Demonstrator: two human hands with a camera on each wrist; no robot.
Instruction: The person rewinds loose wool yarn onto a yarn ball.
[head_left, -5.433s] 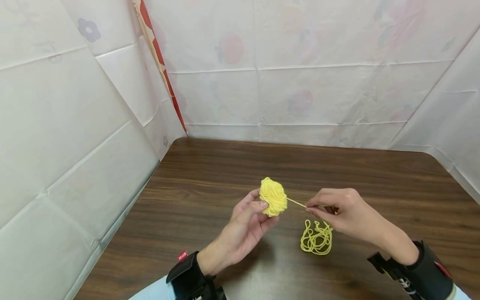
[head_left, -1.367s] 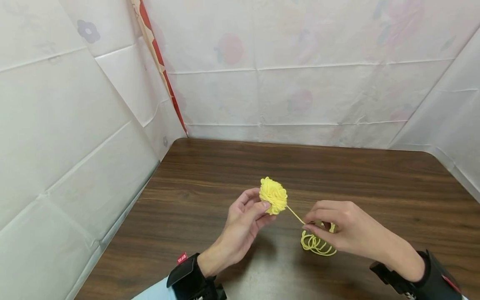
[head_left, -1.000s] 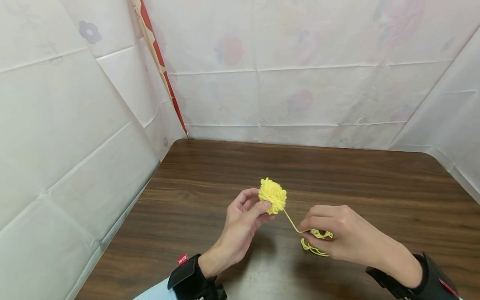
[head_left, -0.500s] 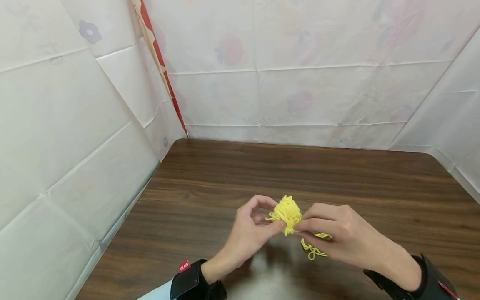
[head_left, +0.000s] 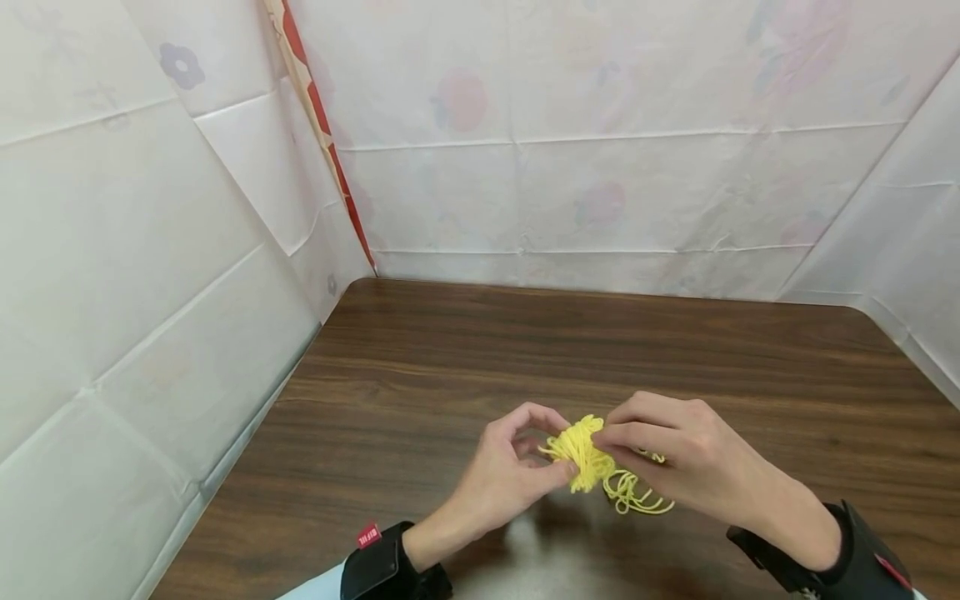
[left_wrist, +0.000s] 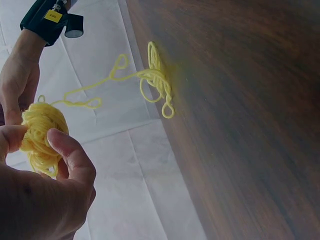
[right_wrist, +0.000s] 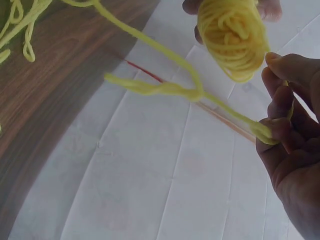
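Just below the middle of the head view, my left hand [head_left: 517, 471] pinches the yellow yarn ball [head_left: 579, 450] between thumb and fingers. My right hand [head_left: 675, 467] nips the strand [right_wrist: 220, 102] feeding it. Most is wound; a loose tangle [head_left: 637, 496] lies on the table [head_left: 450, 350], apparently unwound, though my hand partly hides it.

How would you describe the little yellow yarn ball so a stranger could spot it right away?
On the dark wooden table, look between the two hands near the front edge. The yarn ball is pinched in the left hand, unlike the loose yarn loops lying flat on the table beside it.
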